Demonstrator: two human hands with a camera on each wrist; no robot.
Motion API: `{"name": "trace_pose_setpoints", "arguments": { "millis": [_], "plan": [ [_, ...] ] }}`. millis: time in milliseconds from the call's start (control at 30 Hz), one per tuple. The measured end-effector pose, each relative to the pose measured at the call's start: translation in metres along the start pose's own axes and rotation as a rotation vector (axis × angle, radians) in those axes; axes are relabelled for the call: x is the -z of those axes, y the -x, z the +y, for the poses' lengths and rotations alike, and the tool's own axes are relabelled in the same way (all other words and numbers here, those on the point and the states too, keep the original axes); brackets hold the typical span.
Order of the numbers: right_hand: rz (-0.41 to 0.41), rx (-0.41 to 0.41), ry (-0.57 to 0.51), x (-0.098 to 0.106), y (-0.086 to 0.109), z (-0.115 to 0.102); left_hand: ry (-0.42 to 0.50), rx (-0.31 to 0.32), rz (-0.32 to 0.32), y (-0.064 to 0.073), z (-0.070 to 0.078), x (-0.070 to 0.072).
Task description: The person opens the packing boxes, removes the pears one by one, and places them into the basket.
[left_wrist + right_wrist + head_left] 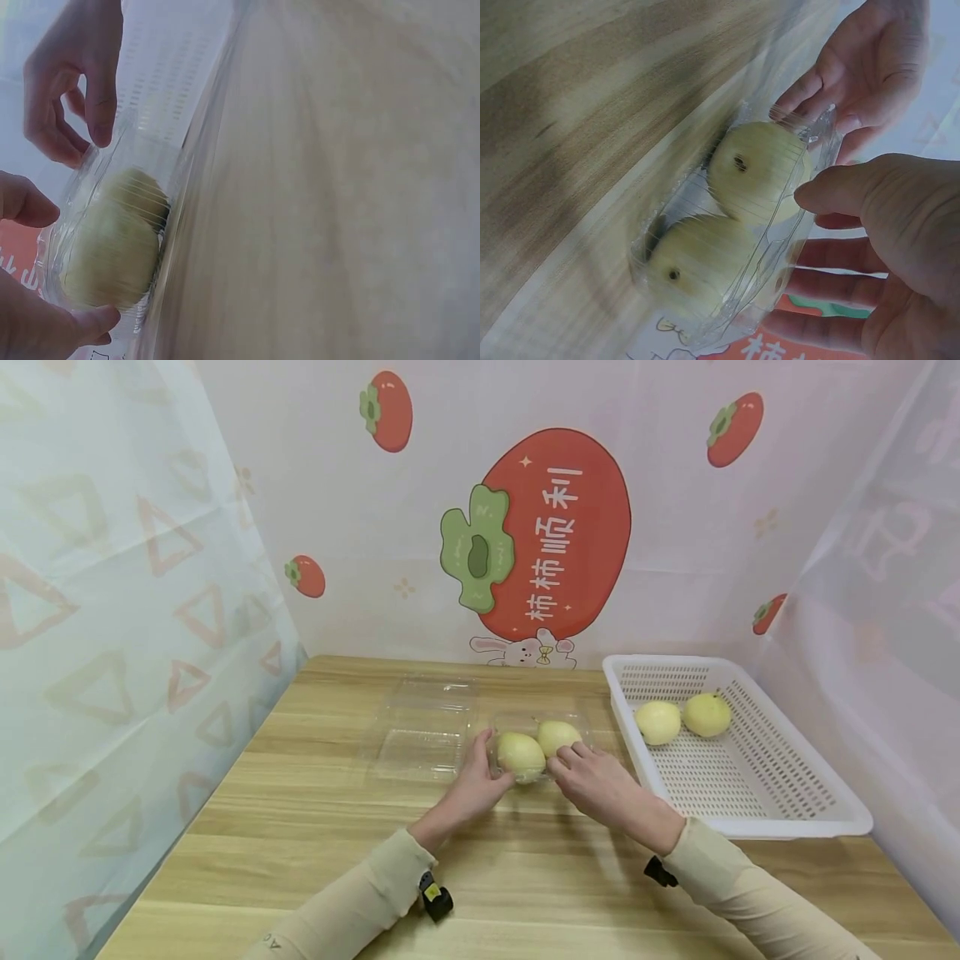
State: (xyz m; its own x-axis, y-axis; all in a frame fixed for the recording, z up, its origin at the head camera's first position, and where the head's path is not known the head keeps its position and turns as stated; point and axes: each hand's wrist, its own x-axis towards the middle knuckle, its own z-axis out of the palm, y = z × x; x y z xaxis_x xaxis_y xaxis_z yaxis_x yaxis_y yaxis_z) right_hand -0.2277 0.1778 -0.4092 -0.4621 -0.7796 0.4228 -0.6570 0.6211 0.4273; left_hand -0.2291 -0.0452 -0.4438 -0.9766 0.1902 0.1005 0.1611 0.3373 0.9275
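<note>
Two round, pale yellow pears [521, 755] sit side by side in a clear plastic box [697, 330] on the table. My left hand [474, 783] holds the box at its left end, with the thumb low on the near wall and a finger by the rim. At the right near corner, my right hand [600, 783] grips the box's rim; in the right wrist view its thumb is in front and its fingers lie behind. Left of the hands lies an empty clear plastic shell [427, 739]; I cannot tell whether it joins the box.
A white perforated basket [738, 777] stands on the right side of the wooden table [300, 852], with two more yellow pears [707, 715] near its far left corner. Printed cloth walls [345, 510] enclose the table at the back and sides.
</note>
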Motion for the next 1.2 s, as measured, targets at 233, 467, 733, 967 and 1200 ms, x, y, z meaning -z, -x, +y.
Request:
{"name": "trace_pose_setpoints", "arguments": {
  "millis": [233, 467, 733, 967, 1200],
  "plan": [
    [-0.046, -0.001, -0.001, 0.0008, 0.0009, -0.0013, -0.014, 0.003, 0.015, 0.0, -0.0019, -0.004],
    [-0.072, 0.005, 0.005, 0.0018, 0.0027, -0.0018, 0.03, -0.022, -0.052, -0.0015, -0.0055, -0.0065],
    [-0.041, 0.045, 0.034, -0.0017, 0.0006, -0.0029, 0.059, 0.039, -0.064, -0.0015, -0.0055, -0.006],
    [-0.057, 0.056, 0.069, -0.0023, -0.0009, -0.0046, 0.035, 0.046, -0.045, -0.0025, -0.007, -0.0071],
    [-0.077, 0.054, 0.099, -0.0022, -0.0046, -0.008, 0.066, 0.033, -0.038, -0.001, -0.0072, -0.008]
  ]
}}
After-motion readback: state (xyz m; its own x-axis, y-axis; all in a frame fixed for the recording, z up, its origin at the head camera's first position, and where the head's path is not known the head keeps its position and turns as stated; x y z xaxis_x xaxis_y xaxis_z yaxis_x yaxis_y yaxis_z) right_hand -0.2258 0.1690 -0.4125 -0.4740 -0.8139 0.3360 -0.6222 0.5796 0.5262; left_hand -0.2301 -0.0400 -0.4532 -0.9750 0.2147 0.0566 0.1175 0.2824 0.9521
